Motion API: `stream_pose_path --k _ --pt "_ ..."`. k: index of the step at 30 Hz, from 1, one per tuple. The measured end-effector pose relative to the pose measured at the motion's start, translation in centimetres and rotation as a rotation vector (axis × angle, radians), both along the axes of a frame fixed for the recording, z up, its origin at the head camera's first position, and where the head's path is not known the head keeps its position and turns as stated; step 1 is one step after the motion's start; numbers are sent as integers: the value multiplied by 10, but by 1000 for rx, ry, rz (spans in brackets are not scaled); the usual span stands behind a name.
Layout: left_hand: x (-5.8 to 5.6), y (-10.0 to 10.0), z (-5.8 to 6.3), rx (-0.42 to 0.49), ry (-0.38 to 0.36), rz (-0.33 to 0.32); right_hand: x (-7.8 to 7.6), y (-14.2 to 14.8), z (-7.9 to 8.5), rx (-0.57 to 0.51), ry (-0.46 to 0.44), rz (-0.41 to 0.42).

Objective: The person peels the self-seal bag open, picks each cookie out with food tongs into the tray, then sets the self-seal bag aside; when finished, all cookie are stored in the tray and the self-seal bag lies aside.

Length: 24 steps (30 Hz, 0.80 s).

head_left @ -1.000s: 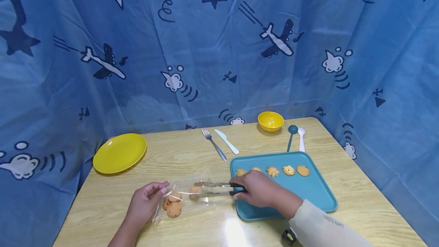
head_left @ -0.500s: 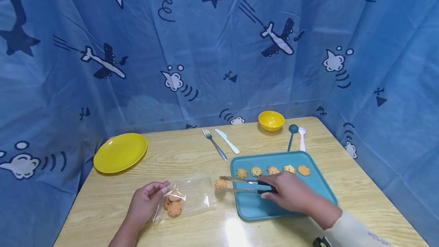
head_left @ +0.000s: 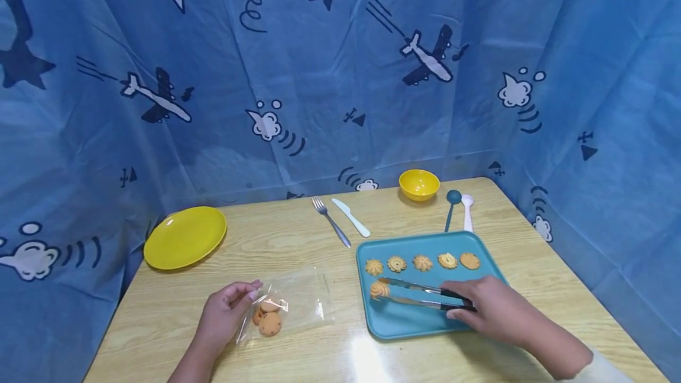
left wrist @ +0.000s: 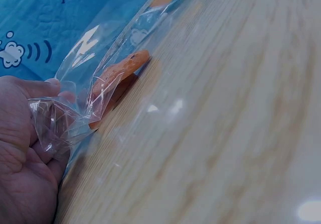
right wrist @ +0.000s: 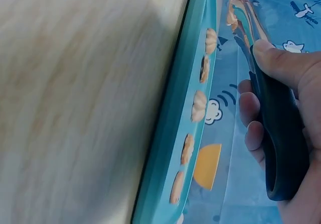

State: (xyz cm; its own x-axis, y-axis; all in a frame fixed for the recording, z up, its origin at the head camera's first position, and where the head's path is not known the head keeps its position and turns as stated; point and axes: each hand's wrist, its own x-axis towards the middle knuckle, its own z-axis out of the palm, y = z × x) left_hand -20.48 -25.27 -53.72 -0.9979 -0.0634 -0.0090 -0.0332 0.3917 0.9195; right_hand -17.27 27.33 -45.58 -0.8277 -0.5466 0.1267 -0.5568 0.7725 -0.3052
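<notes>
My left hand (head_left: 226,310) pinches the edge of a clear plastic bag (head_left: 303,297) lying on the table; in the left wrist view the crumpled film shows between thumb and fingers. Several round cookies (head_left: 270,323) with dark specks are inside the bag, near that hand. My right hand (head_left: 495,311) grips black-handled metal tongs (head_left: 420,294) over the teal tray. A swirled cookie (head_left: 379,290) is caught between the tongs' tips; whether it touches the tray cannot be told. Behind it, a row of several cookies (head_left: 422,263) lies along the tray's far side.
The teal tray (head_left: 404,327) sits right of the bag. Behind are a fork (head_left: 332,222), a light knife (head_left: 351,217), a yellow bowl (head_left: 419,185), a teal spoon (head_left: 452,208) and a white spoon (head_left: 467,211). A yellow plate (head_left: 185,238) stands at the back left.
The tongs have drawn the swirled cookie out of the bag and rightward, over the tray's left part. My left hand has stayed on the bag.
</notes>
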Motion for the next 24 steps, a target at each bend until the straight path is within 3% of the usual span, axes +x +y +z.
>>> stream_pose_path --k 10,24 --pt "-3 -1 -5 -10 -2 14 8 6 -8 6 -7 -8" --pt "1 1 -1 15 16 3 7 1 -15 32 -25 -21"
